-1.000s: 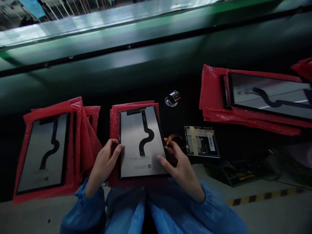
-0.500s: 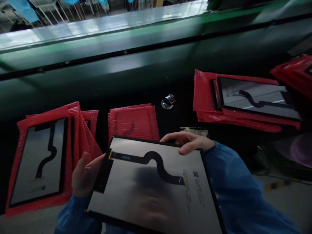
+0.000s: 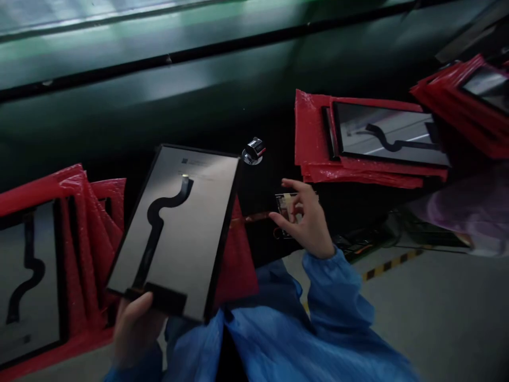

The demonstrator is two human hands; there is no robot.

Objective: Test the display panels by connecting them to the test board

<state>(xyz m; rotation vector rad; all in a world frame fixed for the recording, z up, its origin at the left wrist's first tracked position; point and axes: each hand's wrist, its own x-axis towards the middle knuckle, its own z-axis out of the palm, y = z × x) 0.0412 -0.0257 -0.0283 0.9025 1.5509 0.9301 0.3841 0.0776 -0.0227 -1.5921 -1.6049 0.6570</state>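
Observation:
My left hand (image 3: 137,326) grips a display panel (image 3: 186,223) by its lower edge, thumb on the dark strip there. The panel is tilted, its silvery back facing me, with a black S-shaped flex cable (image 3: 159,215) on it. My right hand (image 3: 308,217) is held with thumb and index finger apart, nothing visible between them. Just behind and beneath it lies a small circuit board (image 3: 283,200), partly hidden by the fingers. A thin brownish strip (image 3: 260,216) runs from near my right thumb toward the panel. Red bubble bags (image 3: 240,265) show beneath the panel.
Another display panel (image 3: 34,281) lies on red bags (image 3: 83,254) at left. More panels (image 3: 397,138) rest on red bags (image 3: 312,127) at right. A shiny metal piece (image 3: 253,150) stands mid-table. A purple sleeve (image 3: 457,207) of another person is at right. Green boards (image 3: 366,241) lie nearby.
The display panel has turned upright and moved left, now in my left hand alone. My right hand has let go of it and moved beside the circuit board. The view has shifted.

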